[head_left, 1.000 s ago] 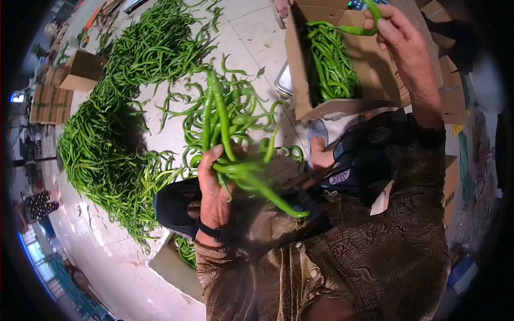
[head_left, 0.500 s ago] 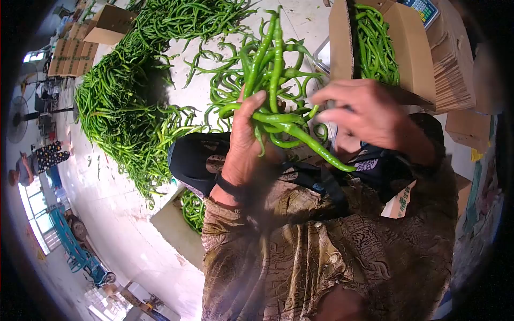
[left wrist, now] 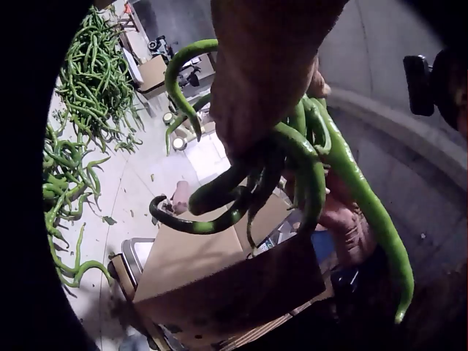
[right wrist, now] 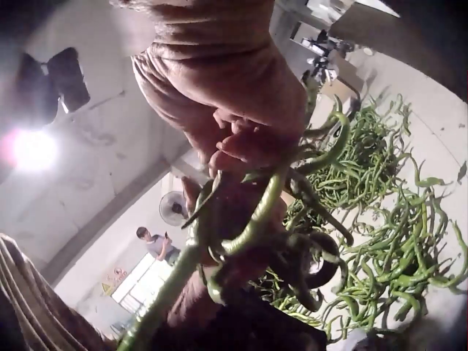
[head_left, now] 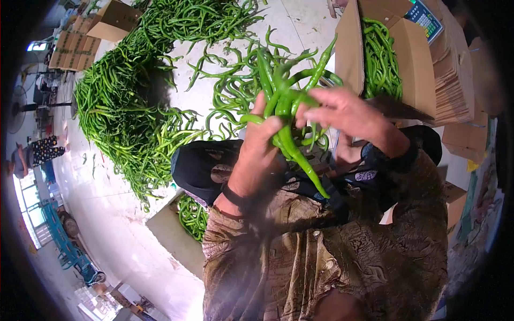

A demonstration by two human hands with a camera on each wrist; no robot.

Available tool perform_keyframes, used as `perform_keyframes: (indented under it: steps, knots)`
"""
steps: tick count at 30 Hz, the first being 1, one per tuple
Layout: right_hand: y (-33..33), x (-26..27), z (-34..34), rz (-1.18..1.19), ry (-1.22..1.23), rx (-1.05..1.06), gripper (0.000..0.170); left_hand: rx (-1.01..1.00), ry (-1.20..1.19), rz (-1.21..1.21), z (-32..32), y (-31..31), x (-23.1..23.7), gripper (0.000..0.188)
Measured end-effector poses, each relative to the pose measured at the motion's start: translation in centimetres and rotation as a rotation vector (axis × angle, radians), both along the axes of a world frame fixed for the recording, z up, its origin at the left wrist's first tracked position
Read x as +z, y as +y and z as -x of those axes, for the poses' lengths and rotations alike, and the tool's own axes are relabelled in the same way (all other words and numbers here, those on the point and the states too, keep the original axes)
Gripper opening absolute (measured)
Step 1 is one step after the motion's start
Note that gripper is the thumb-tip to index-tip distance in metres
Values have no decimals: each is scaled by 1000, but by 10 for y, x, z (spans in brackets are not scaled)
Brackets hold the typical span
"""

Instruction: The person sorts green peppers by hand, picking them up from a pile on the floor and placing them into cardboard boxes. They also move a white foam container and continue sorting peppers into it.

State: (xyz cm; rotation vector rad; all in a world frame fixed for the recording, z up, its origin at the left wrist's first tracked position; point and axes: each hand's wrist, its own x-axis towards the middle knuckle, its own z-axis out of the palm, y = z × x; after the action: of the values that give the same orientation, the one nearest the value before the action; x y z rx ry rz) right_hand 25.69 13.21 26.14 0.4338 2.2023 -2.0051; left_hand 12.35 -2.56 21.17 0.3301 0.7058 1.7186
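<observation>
My left hand grips a bunch of long green chili peppers, its thumb across them. They stick out up, sideways and down over the lap, and hang below the hand in the left wrist view. At the right side of this bunch is my right hand, its fingers pinching at a pepper that is blurred in the head view. In the right wrist view its curled fingers meet the peppers close to the left hand. Loose chili peppers lie on the floor just beyond the bunch.
A cardboard box partly filled with peppers stands at the right, beside a scale display and stacked flat cardboard. A large pepper heap covers the floor at left. Another box with peppers sits by the left knee.
My right hand came from over the cardboard box, where it held a pepper, down to the bunch. The left hand kept its grip, and the peppers in it have shifted. The head view swung right, then settled.
</observation>
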Motion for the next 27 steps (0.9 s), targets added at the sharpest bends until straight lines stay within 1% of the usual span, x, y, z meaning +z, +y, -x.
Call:
perform_keyframes:
  steps: [2, 3, 4, 6, 7, 9, 10, 12, 13, 14, 16, 17, 19, 20, 22, 24, 26, 27]
  knots:
    - [9, 8, -6, 195, 78, -196, 23, 52, 29, 105, -5, 5, 12, 70]
    - [9, 17, -7, 185, 79, -235, 24, 58, -62, 123, -8, 7, 21, 66]
    - [15, 26, -14, 183, 79, -240, 24, 54, -61, 121, -7, 6, 17, 66]
    - [32, 44, -35, 19, 238, -147, 24, 88, -25, 152, -1, 4, 6, 63]
    - [34, 54, -42, 8, 237, -155, 24, 127, -44, 155, -1, 6, 6, 59]
    - [35, 72, -57, -375, 165, -392, 24, 167, -13, 207, -3, 3, 8, 61]
    - [39, 74, -65, -403, 163, -414, 24, 169, -2, 233, -2, 2, 5, 62]
    - [53, 75, -85, -187, 118, -530, 20, 140, 87, 222, -2, 7, 4, 65]
    - [57, 71, -91, -130, 155, -571, 26, 119, 149, 230, -2, 7, -1, 67]
    - [60, 77, -97, 47, 82, -592, 33, 73, 140, 210, -2, 7, -3, 71]
    - [72, 50, -96, 355, 254, -615, 40, 3, 206, 246, -11, 9, 10, 73]
    - [77, 42, -96, 348, 266, -627, 40, -10, 188, 303, -11, 4, 1, 74]
    - [87, 30, -98, 605, 414, -688, 43, -21, 179, 270, -15, 7, 5, 74]
    - [92, 26, -100, 599, 419, -693, 43, -24, 166, 256, -16, 8, 5, 75]
    - [102, 23, -107, 738, 518, -676, 42, -54, 116, 182, -11, 11, 4, 78]
    - [102, 23, -110, 741, 517, -662, 42, -32, 113, 179, -12, 11, 8, 80]
    - [87, 13, -102, -447, 481, -276, 41, -62, 133, 190, -11, 13, 5, 81]
    - [82, -9, -102, 203, 495, -242, 38, -66, 134, 193, -11, 14, 6, 81]
